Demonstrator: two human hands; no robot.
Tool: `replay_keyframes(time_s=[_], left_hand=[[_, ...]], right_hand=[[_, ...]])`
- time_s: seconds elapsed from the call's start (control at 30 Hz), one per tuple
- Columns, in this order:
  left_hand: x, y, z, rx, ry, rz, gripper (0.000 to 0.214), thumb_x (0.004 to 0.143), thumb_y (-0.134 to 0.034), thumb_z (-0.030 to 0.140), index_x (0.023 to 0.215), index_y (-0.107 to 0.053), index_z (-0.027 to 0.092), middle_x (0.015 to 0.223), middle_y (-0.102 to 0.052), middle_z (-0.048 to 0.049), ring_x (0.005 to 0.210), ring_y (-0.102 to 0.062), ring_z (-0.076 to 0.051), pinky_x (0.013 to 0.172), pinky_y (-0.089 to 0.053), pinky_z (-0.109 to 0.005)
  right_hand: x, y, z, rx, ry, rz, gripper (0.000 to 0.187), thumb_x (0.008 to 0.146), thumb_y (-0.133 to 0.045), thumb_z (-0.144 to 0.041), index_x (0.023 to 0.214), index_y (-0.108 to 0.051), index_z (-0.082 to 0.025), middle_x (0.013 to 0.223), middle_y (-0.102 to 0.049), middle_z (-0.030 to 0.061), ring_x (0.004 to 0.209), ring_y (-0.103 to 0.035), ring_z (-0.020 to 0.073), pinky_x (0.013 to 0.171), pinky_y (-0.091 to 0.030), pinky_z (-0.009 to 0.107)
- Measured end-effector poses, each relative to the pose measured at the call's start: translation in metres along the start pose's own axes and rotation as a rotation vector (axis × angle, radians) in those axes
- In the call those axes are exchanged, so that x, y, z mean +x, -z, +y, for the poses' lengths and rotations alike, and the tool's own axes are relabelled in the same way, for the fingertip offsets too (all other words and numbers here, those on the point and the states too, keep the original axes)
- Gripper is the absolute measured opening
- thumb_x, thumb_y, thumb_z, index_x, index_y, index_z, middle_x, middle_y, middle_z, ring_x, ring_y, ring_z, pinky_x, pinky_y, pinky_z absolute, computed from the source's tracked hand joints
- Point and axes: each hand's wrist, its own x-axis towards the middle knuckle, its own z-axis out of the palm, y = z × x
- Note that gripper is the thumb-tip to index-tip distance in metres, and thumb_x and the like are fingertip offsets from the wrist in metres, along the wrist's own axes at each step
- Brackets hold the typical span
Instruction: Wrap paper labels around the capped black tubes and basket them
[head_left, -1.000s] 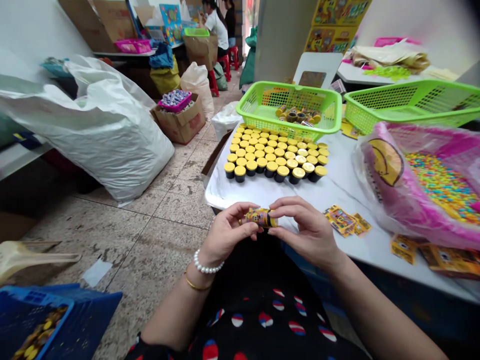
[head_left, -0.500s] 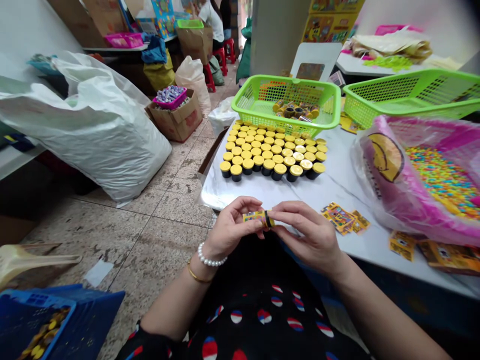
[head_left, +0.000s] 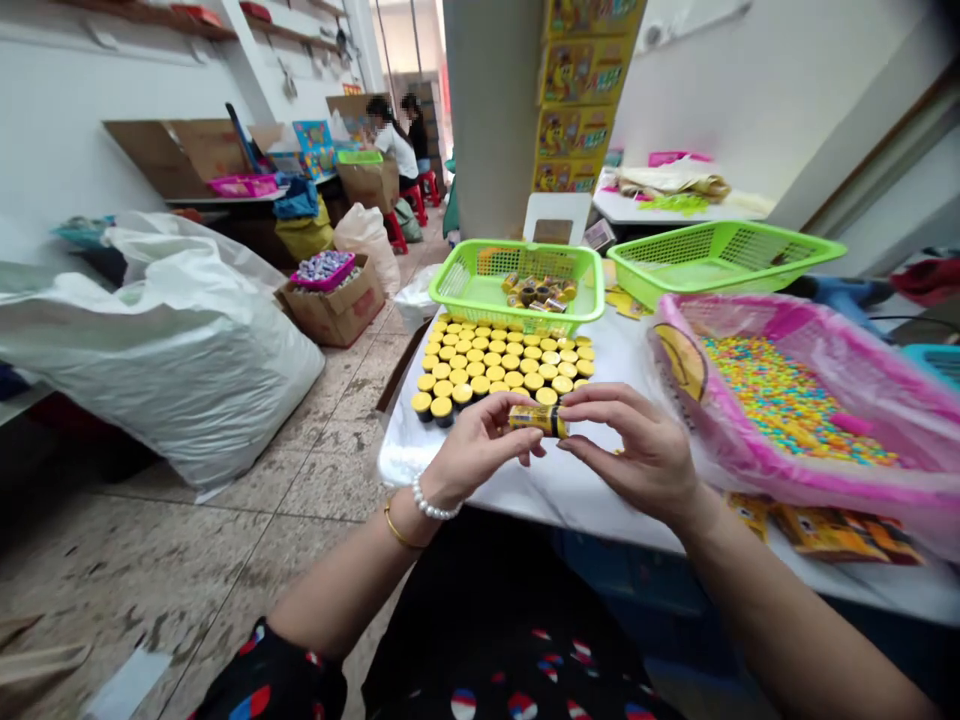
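Between my two hands, a small yellow-labelled tub (head_left: 536,420) lies on its side above the table edge. My left hand (head_left: 480,445) is closed around its left end, thumb along the near side. The fingers and thumb of my right hand (head_left: 637,445) pinch its right end, by a dark band. Just beyond my hands, rows of black tubs with yellow lids (head_left: 480,370) stand upright on the white table (head_left: 420,455).
A green basket (head_left: 517,310) holding wrapped tubs stands behind the rows. Right of it are another green basket (head_left: 727,245) and a pink basket (head_left: 825,480) lined with plastic, full of colourful candies. Printed yellow packets (head_left: 825,530) lie at the front. A white sack (head_left: 187,370) stands left.
The view has tilted up. Both hands have risen with the tub, now overlapping the front rows of lidded tubs. My right fingers have shifted at the tub's end.
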Motion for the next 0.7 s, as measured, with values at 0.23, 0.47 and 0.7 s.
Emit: replay_keyframes(time_s=[0.23,0.47,0.7], left_hand=[[0.026,-0.009,-0.026,-0.015,-0.052,0.019,0.035,0.07,-0.084,0.022,0.098,-0.064,0.014,0.084,-0.068,-0.0025,0.067,-0.064,-0.012,0.059,-0.052,-0.023],[0.017,-0.002,-0.046,0.055,-0.047,0.14,0.031,0.074,-0.081,0.022,0.1,-0.066,0.016,0.091,-0.07,-0.0045,0.077,-0.066,-0.015,0.07,-0.054,-0.024],[0.026,0.01,-0.049,-0.007,0.103,0.045,0.027,0.082,-0.074,0.026,0.106,-0.065,0.017,0.077,-0.067,-0.001,0.055,-0.059,-0.009,0.052,-0.049,-0.02]], right_hand=[[-0.003,0.008,0.029,0.078,0.082,-0.054,0.032,0.084,-0.071,-0.008,0.113,-0.067,-0.022,0.102,-0.07,0.0095,0.095,-0.069,0.0211,0.081,-0.059,0.036],[-0.019,-0.015,0.028,0.03,-0.189,-0.037,0.02,0.086,-0.073,-0.023,0.103,-0.066,-0.017,0.085,-0.071,0.0072,0.075,-0.069,0.0176,0.067,-0.056,0.029],[-0.017,-0.017,0.037,0.124,-0.279,-0.137,0.017,0.091,-0.065,-0.023,0.107,-0.062,-0.017,0.097,-0.068,0.0086,0.09,-0.067,0.0189,0.078,-0.055,0.029]])
